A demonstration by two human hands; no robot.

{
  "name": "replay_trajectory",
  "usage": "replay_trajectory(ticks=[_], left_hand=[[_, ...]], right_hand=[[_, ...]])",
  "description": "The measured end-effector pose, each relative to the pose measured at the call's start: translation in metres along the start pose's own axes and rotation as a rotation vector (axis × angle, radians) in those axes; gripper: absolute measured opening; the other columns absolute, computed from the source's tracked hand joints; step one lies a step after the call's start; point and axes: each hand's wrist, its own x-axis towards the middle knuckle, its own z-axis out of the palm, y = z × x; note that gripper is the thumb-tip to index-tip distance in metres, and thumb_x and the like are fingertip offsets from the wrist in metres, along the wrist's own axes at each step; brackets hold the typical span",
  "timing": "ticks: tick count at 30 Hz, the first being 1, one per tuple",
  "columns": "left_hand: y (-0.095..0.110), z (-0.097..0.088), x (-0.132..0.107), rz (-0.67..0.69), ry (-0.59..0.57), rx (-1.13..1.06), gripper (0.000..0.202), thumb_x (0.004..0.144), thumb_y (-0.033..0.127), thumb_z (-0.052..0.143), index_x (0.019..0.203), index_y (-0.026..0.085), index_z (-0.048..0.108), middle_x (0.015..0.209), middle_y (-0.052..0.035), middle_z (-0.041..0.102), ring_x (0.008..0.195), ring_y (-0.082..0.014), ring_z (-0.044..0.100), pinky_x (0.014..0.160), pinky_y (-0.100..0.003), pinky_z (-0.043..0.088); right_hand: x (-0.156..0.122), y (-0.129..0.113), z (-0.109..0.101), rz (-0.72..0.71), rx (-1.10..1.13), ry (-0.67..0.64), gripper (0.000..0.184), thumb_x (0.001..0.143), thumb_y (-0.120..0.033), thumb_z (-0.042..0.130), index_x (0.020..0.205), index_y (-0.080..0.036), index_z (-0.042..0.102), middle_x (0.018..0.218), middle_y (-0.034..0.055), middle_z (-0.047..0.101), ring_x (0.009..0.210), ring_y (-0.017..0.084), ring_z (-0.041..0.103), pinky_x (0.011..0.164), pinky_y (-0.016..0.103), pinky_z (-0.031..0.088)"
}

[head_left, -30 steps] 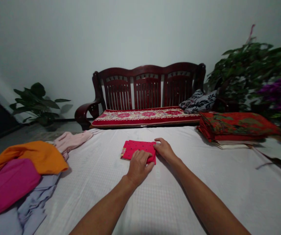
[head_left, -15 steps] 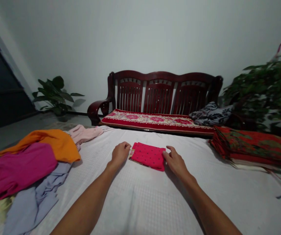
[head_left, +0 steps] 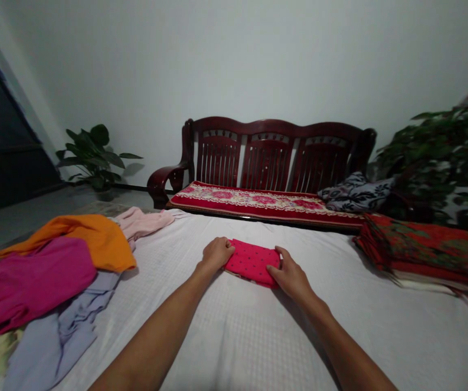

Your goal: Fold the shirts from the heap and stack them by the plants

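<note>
A bright pink folded cloth (head_left: 253,263) with small dark dots lies on a white sheet (head_left: 242,336) in front of me. A patterned layer shows along its lower edge. My left hand (head_left: 217,253) is closed on the cloth's left end, fingers curled over it. At the opposite end, my right hand (head_left: 289,271) pinches the edge, its thumb on top and the other fingers around the far side. What kind of garment or cloth it is, I cannot tell.
Loose clothes lie at left: an orange garment (head_left: 107,241), a magenta one (head_left: 50,277), a grey-blue one (head_left: 42,342) and a pale pink one (head_left: 146,221). Folded red patterned fabric (head_left: 433,247) is stacked at right. Beyond the sheet stands a wooden bench (head_left: 266,152) between plants.
My left hand has moved right and closed over the cloth's left end. My right thumb has shifted onto the cloth, the fingers closing on its right edge.
</note>
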Motion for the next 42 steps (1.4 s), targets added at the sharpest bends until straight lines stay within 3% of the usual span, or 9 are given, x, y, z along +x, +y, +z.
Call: replay_trajectory(ticks=[3, 7, 14, 21, 26, 30, 32, 35, 42], left_hand=[[0.001, 0.005, 0.01, -0.005, 0.023, -0.054, 0.014, 0.084, 0.027, 0.057, 0.081, 0.019, 0.067, 0.084, -0.0056, 0.072, 0.079, -0.02, 0.065, 0.064, -0.027, 0.039], [-0.001, 0.008, 0.016, -0.04, 0.037, -0.102, 0.021, 0.09, 0.026, 0.049, 0.084, 0.016, 0.066, 0.08, -0.0052, 0.071, 0.074, -0.0184, 0.065, 0.061, -0.026, 0.041], [-0.002, 0.004, 0.011, -0.038, 0.062, -0.011, 0.005, 0.082, 0.02, 0.061, 0.082, 0.018, 0.065, 0.093, -0.0113, 0.071, 0.093, -0.0241, 0.065, 0.075, -0.029, 0.043], [-0.001, 0.004, 0.01, -0.057, 0.001, -0.013, 0.009, 0.083, 0.015, 0.056, 0.083, 0.018, 0.065, 0.086, -0.007, 0.073, 0.082, -0.0209, 0.067, 0.068, -0.028, 0.043], [0.0, -0.002, -0.001, -0.023, 0.042, 0.045, 0.032, 0.085, 0.012, 0.054, 0.116, 0.016, 0.063, 0.106, -0.0115, 0.074, 0.098, -0.0246, 0.069, 0.081, -0.033, 0.049], [0.009, 0.002, -0.008, 0.335, 0.14, 0.126, 0.039, 0.094, 0.015, 0.045, 0.13, 0.013, 0.058, 0.134, -0.0148, 0.064, 0.129, -0.0237, 0.055, 0.111, -0.036, 0.039], [0.011, 0.01, -0.01, 0.477, 0.072, 0.126, 0.039, 0.097, 0.024, 0.045, 0.133, 0.012, 0.057, 0.143, -0.0153, 0.058, 0.14, -0.0256, 0.045, 0.119, -0.04, 0.031], [0.003, 0.024, -0.013, 0.52, -0.036, 0.052, 0.046, 0.095, 0.034, 0.051, 0.135, 0.012, 0.056, 0.149, -0.0177, 0.051, 0.148, -0.0303, 0.034, 0.122, -0.046, 0.023], [-0.018, 0.033, -0.016, 0.433, -0.146, -0.084, 0.055, 0.09, 0.044, 0.059, 0.138, 0.018, 0.055, 0.157, -0.0146, 0.041, 0.152, -0.0309, 0.023, 0.124, -0.047, 0.014]], right_hand=[[0.002, 0.004, 0.002, -0.048, 0.091, 0.05, 0.071, 0.082, -0.038, 0.059, 0.148, -0.019, 0.043, 0.09, 0.0061, 0.07, 0.078, 0.024, 0.066, 0.072, 0.033, 0.045], [0.003, 0.008, 0.007, -0.131, 0.251, 0.108, 0.068, 0.081, -0.036, 0.059, 0.145, -0.019, 0.046, 0.094, 0.0056, 0.069, 0.078, 0.021, 0.065, 0.072, 0.032, 0.046], [0.005, 0.01, 0.014, -0.115, 0.282, 0.065, 0.063, 0.079, -0.03, 0.059, 0.14, -0.014, 0.05, 0.084, 0.0036, 0.066, 0.073, 0.02, 0.062, 0.071, 0.032, 0.046], [0.01, 0.018, 0.012, -0.1, 0.401, -0.029, 0.065, 0.076, -0.026, 0.059, 0.14, -0.014, 0.05, 0.074, -0.0006, 0.061, 0.064, 0.016, 0.058, 0.061, 0.028, 0.045], [-0.002, 0.005, -0.019, -0.1, 0.005, -0.087, 0.055, 0.085, -0.036, 0.06, 0.137, -0.018, 0.056, 0.086, 0.0076, 0.071, 0.076, 0.023, 0.065, 0.069, 0.033, 0.047], [-0.014, -0.02, -0.033, -0.212, -0.321, 0.167, 0.046, 0.098, -0.038, 0.044, 0.136, -0.018, 0.059, 0.108, 0.0143, 0.072, 0.101, 0.03, 0.066, 0.085, 0.042, 0.049], [-0.017, -0.026, -0.025, -0.383, -0.363, 0.223, 0.047, 0.099, -0.035, 0.042, 0.139, -0.016, 0.056, 0.13, 0.0166, 0.065, 0.122, 0.031, 0.057, 0.101, 0.045, 0.044], [-0.017, -0.021, -0.002, -0.571, -0.334, 0.114, 0.055, 0.099, -0.039, 0.043, 0.147, -0.013, 0.049, 0.154, 0.0169, 0.045, 0.145, 0.032, 0.035, 0.118, 0.051, 0.028], [-0.015, 0.019, 0.021, -0.613, -0.264, -0.132, 0.074, 0.094, -0.051, 0.052, 0.157, -0.014, 0.034, 0.162, 0.0162, 0.026, 0.151, 0.032, 0.021, 0.122, 0.054, 0.021]])
